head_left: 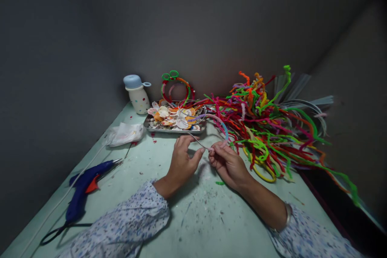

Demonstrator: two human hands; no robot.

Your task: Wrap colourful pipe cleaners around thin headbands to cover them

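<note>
My right hand (227, 164) pinches a thin headband (222, 123) near its end, partly wrapped in pink, blue and purple fuzzy stem. The band arches up from the fingers towards the tray. A thin, bare-looking strand (198, 141) runs between the hands, and its left end lies by the fingertips of my left hand (184, 161). The left thumb and fingers are apart, curved around a gap. Whether the left fingertips touch the strand is too small to tell.
Behind the hands is a metal tray (172, 131) of flower shapes and beads. Fuzzy stems (263, 129) pile up at right. A blue glue gun (80, 193), plastic packet (127, 134) and bottle (139, 100) stand or lie left. Decorated headbands (163, 90) stand at the back.
</note>
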